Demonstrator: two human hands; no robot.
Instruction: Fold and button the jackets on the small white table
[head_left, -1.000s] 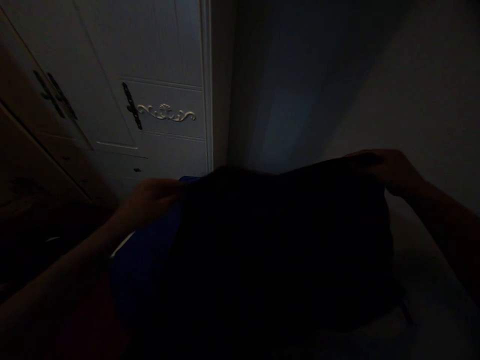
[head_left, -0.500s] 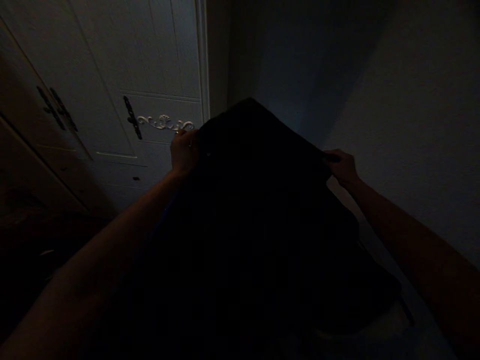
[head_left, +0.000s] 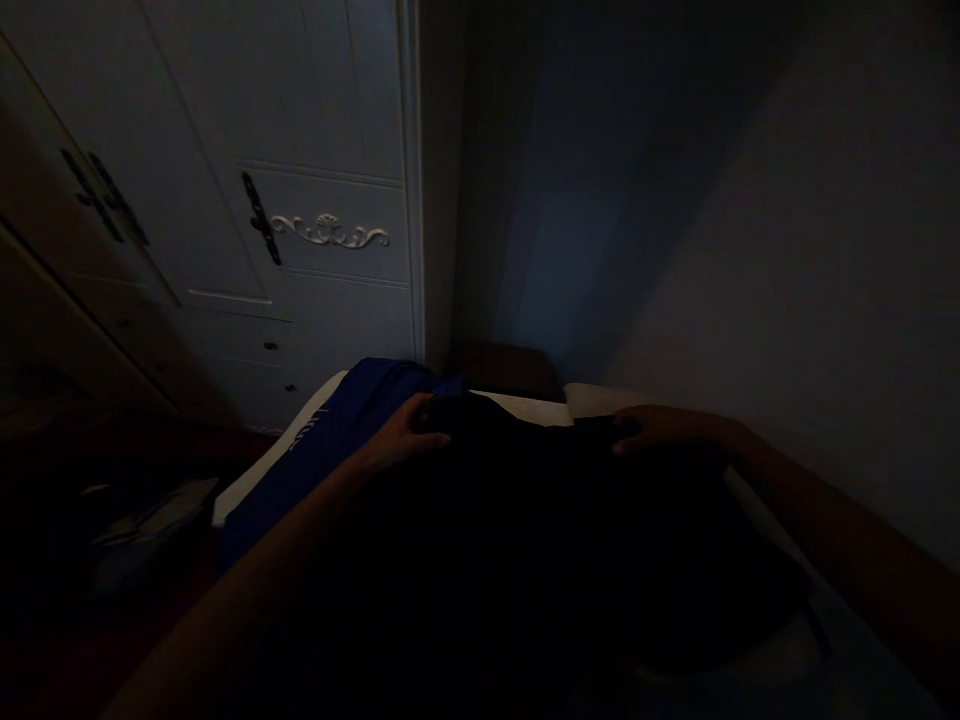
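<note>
A large black cloth (head_left: 540, 540), perhaps a garment, spreads across the lower middle of the view; its details are lost in the dark. At its far left corner, my left hand (head_left: 405, 435) grips the edge between thumb and fingers. My right hand (head_left: 656, 430) is closed on the far right part of the same edge. Just beyond my left hand and forearm lies a blue cloth (head_left: 352, 410) with white lettering. Part of the blue cloth is hidden by my left forearm.
A white wardrobe (head_left: 337, 320) with dark handles and a carved ornament stands ahead on the left. A plain wall (head_left: 810, 300) rises on the right. A brown box-like object (head_left: 510, 368) sits in the corner. Dim folded items (head_left: 157, 520) lie low on the left.
Both hands have come down with the black cloth, which was raised and stretched between them. The blue cloth, the pale surface under it and the brown object now show beyond it.
</note>
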